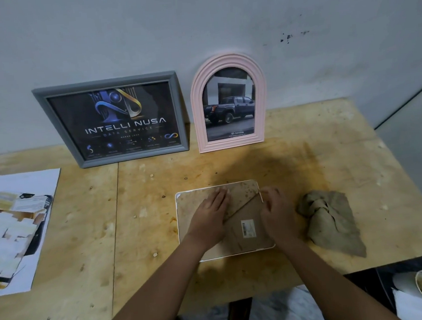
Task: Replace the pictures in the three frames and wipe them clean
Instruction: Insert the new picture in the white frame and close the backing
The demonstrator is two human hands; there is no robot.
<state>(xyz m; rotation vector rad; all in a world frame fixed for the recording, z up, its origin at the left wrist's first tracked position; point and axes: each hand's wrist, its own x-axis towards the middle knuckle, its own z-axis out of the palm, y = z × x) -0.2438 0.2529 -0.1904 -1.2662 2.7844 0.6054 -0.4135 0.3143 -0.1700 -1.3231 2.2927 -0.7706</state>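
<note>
Centrally, the third frame [186,212] lies face-down on the worktop [151,285], close to the near edge, its brown backing board [242,190] and barcode sticker [248,229] uppermost. The grey frame [111,119] and pink arched frame [228,103] stand against the wall behind, each showing a picture. The face-down frame is judged light and rigid, with a thin fibreboard back that would flex if prised at one corner. Any glazing underneath is hidden and should be presumed fragile. Hold is best taken at the rim and along the edges of the back, not at its centre.

The left hand [209,215] lies flat on the backing, fingers straight and together, pressing it down. The right hand [276,215] is arched over the frame's right edge, fingers bent. Whether they pinch a tab there cannot be told.

A crumpled cloth [331,221] lies just right of the frame, and a printed sheet [15,225] lies far left.
</note>
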